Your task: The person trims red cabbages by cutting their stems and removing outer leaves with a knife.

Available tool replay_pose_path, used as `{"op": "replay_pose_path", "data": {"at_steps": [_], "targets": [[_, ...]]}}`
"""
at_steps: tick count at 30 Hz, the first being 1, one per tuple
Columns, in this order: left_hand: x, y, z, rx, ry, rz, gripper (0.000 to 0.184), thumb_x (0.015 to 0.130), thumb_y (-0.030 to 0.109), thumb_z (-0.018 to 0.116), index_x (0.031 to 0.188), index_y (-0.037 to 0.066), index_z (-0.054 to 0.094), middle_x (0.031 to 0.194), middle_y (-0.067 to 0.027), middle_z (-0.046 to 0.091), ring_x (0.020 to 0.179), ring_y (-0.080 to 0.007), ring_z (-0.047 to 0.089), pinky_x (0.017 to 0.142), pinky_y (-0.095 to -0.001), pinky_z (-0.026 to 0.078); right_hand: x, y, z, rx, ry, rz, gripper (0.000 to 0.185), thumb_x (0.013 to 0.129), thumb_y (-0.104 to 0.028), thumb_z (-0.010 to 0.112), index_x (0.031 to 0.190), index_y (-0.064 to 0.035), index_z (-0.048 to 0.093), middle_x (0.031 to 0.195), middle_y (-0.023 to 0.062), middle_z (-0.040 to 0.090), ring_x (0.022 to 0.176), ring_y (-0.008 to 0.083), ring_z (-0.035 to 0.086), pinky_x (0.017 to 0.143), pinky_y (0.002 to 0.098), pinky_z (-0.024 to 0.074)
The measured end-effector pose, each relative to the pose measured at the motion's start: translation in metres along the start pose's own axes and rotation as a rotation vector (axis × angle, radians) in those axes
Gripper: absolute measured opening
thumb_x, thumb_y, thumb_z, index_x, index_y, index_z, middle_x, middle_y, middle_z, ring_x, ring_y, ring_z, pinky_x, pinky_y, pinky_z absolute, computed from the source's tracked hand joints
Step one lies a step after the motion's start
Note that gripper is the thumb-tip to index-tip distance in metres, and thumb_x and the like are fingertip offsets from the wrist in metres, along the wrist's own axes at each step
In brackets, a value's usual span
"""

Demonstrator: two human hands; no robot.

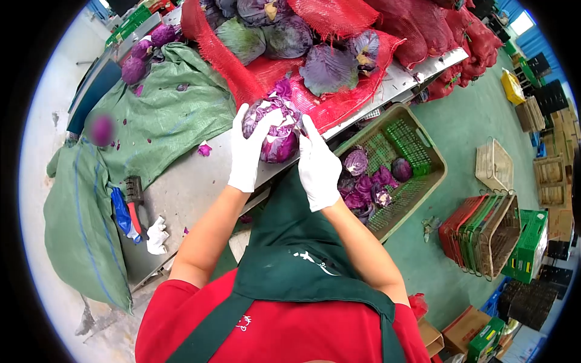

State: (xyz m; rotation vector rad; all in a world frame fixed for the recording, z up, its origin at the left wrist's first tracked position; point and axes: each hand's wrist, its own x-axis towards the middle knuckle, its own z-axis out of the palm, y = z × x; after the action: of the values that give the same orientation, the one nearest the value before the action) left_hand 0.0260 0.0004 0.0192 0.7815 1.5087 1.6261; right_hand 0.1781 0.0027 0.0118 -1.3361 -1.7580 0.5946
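Note:
A red cabbage [279, 149] with pale cut or torn patches on its upper side is between my hands, at the table's front edge. My left hand [247, 151], in a white glove, grips it from the left, with fingers over the top. My right hand [319, 166], also gloved, is closed against its right side. Something small and dark shows at the right fingertips, but I cannot make out what it is. Just behind, a red mesh sack [257, 75] lies opened under several untrimmed red cabbages [330, 69].
A plastic crate [445, 158] holding several red cabbages stands below right. Green woven sacking [175, 100] drapes the metal table [203, 175] at left, near a red-handled tool [134, 209] and a crumpled white glove [157, 236]. Stacked crates [478, 233] stand on the floor at right.

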Motion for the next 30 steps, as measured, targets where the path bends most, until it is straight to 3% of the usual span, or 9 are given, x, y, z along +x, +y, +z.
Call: {"op": "replay_pose_path", "data": {"at_steps": [4,6,10,14,17,23,27,28,30], "targets": [[0.004,-0.011,-0.002,0.039,0.021,0.028,0.076,0.086,0.028,0.075,0.146,0.000,0.038,0.136,-0.0140,0.052,0.121,-0.0207,0.055,0.104,-0.0329,0.045,0.003,0.001,0.012,-0.166,0.145,-0.139,0.044,0.098,-0.027,0.056,0.140,-0.0142,0.055,0.077,0.0095,0.061,0.064,0.0270,0.062,0.058,0.0378,0.0501],[0.004,-0.012,-0.003,0.012,0.036,0.031,0.075,0.087,0.028,0.075,0.146,0.000,0.038,0.136,-0.0139,0.052,0.121,-0.0212,0.055,0.104,-0.0339,0.045,0.001,-0.008,0.006,-0.227,0.000,-0.003,0.039,0.099,-0.022,0.058,0.137,-0.0146,0.058,0.111,0.0122,0.071,0.088,0.0258,0.071,0.072,0.0332,0.0551],[0.000,-0.015,0.002,0.064,0.088,0.068,0.075,0.087,0.027,0.075,0.146,-0.001,0.038,0.137,-0.0142,0.051,0.122,-0.0217,0.054,0.105,-0.0349,0.044,0.010,0.004,0.021,-0.077,0.215,-0.031,0.039,0.099,-0.026,0.057,0.136,-0.0162,0.059,0.089,0.0080,0.069,0.072,0.0274,0.067,0.061,0.0360,0.0526],[0.000,-0.025,0.003,0.114,0.153,0.105,0.072,0.088,0.026,0.074,0.145,-0.002,0.039,0.140,-0.0152,0.049,0.125,-0.0227,0.051,0.107,-0.0351,0.041,0.016,0.006,0.021,0.336,0.022,0.309,0.035,0.103,-0.026,0.047,0.132,-0.0122,0.060,0.112,0.0125,0.070,0.097,0.0325,0.067,0.082,0.0390,0.0527],[-0.009,-0.011,0.002,-0.025,0.159,0.056,0.069,0.091,0.025,0.070,0.146,-0.001,0.037,0.143,-0.0151,0.047,0.127,-0.0235,0.050,0.111,-0.0364,0.037,0.021,0.112,0.064,0.368,0.123,0.192,0.024,0.105,-0.025,0.043,0.102,-0.0070,0.058,0.069,-0.0027,0.048,0.055,0.0071,0.045,0.049,0.0242,0.0378],[0.009,-0.018,-0.043,-0.337,0.053,-0.162,0.065,0.094,0.031,0.064,0.147,0.006,0.037,0.143,-0.0126,0.047,0.128,-0.0229,0.052,0.108,-0.0381,0.042,0.001,0.119,-0.015,1.042,0.189,0.782,0.016,0.103,-0.014,0.042,0.094,-0.0139,0.056,0.069,-0.0030,0.046,0.055,0.0068,0.048,0.046,0.0221,0.0384],[0.032,-0.043,-0.067,-0.402,-0.059,-0.177,0.063,0.096,0.035,0.059,0.148,0.007,0.035,0.142,-0.0110,0.048,0.128,-0.0213,0.052,0.108,-0.0381,0.042,-0.034,0.192,-0.076,-0.371,0.298,0.208,0.051,0.098,-0.025,0.053,0.147,-0.0130,0.043,0.091,0.0117,0.066,0.075,0.0273,0.065,0.065,0.0415,0.0517],[0.029,-0.041,-0.065,-0.405,-0.053,-0.183,0.063,0.096,0.035,0.059,0.148,0.007,0.035,0.142,-0.0110,0.048,0.128,-0.0213,0.052,0.108,-0.0381,0.042,-0.028,0.146,-0.098,-0.531,0.055,0.620,0.063,0.093,-0.023,0.057,0.152,-0.0163,0.035,0.105,0.0191,0.068,0.087,0.0363,0.067,0.078,0.0464,0.0531],[0.017,-0.027,-0.049,-0.330,0.065,-0.083,0.055,0.097,0.037,0.058,0.143,0.008,0.045,0.139,-0.0062,0.053,0.126,-0.0204,0.054,0.107,-0.0374,0.044,-0.032,0.139,-0.092,-0.389,0.124,0.444,0.066,0.091,-0.020,0.059,0.152,-0.0167,0.036,0.104,0.0178,0.068,0.087,0.0299,0.068,0.079,0.0406,0.0541]]}}
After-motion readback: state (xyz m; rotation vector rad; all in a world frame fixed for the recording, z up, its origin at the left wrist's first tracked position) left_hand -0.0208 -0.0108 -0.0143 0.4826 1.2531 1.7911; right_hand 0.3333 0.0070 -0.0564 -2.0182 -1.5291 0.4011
